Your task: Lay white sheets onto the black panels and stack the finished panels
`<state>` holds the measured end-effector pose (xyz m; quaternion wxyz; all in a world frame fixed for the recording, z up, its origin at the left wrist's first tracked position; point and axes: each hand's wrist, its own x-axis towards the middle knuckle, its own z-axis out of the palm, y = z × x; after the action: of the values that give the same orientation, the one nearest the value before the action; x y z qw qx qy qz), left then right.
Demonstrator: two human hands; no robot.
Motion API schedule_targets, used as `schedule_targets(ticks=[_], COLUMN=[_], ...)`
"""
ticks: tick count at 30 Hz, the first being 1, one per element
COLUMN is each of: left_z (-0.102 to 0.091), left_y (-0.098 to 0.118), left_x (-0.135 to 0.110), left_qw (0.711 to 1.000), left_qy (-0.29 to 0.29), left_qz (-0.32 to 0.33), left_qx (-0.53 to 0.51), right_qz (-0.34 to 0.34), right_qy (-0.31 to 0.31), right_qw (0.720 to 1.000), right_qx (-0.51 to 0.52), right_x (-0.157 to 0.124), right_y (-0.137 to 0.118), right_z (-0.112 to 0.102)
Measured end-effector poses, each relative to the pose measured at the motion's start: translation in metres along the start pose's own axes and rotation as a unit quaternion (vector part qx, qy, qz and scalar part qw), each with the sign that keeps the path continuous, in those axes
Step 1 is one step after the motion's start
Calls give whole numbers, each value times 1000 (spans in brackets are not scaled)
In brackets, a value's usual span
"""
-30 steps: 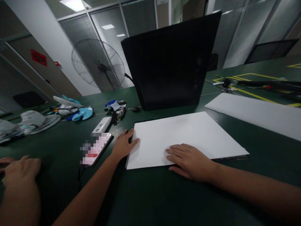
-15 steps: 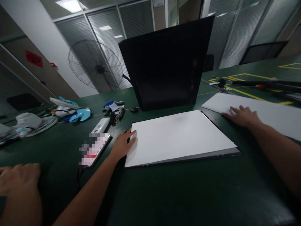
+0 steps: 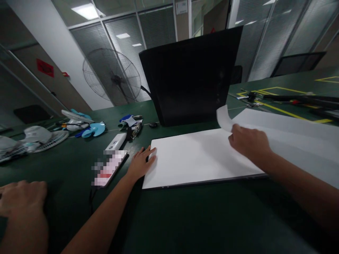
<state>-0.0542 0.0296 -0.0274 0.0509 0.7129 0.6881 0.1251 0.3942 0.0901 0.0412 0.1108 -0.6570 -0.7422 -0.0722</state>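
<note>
My left hand [image 3: 141, 163] lies with fingers spread on the left edge of a flat white panel [image 3: 185, 158] with a thin dark rim. My right hand [image 3: 250, 143] is closed on the edge of a thin white sheet [image 3: 299, 141], above the panel's right end. Beside my fingers the sheet's corner curls upward. The rest of it stretches right, past my forearm, and covers the panel's right part. My fingertips on the sheet are partly hidden.
A large black panel [image 3: 190, 81] stands behind the white one. To the left lie a phone [image 3: 109, 171], a white box [image 3: 116, 141], keys [image 3: 136, 129] and fan parts [image 3: 94, 129]. Another person's hand [image 3: 23, 197] rests at lower left. Black bars [image 3: 293, 98] lie at right.
My right hand has moved left from the sheet at the right and now grips it, drawing its edge over the panel's right end. My left hand stays on the panel.
</note>
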Motion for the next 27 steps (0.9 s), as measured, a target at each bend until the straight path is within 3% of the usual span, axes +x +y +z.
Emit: schedule_targets(ticks=[3,6,10,13,16,19,23,25,27], left_z=[-2,-3,-3,-2,-2,-2,-1,0,1], left_y=[1,1,2,2,3,1,-3,-5,-7], left_x=[-1,-2,-2,-1,-2,-2,-2,-1,0], left_qw=[1000,1000,1000,1000,1000,1000,1000,999,999], left_qy=[-4,-9,-9,-11,-10,-1,-4,-6,-2], left_qz=[-1,0,3,1,6,13,25,31,37], left_qx=[-7,-21,-9,18,23,18,17,17,17], right_qz=[-160,-323,-413,-444,-368,-225,-145,-116,-101], right_qy=[-64,-114,-140,-130,-13,145,215,227,218], right_qw=[985,936,880,854,901,950,955,957,961], right_qx=[29,83,187,238,230,163,141,138,137], right_x=[-34,-64,-85,-74,-33,20,58,62,60], right_y=[-58,-93,-105,-97,-60,13,121,152,164], right_z=[0,9,14,13,20,40,65,72,76])
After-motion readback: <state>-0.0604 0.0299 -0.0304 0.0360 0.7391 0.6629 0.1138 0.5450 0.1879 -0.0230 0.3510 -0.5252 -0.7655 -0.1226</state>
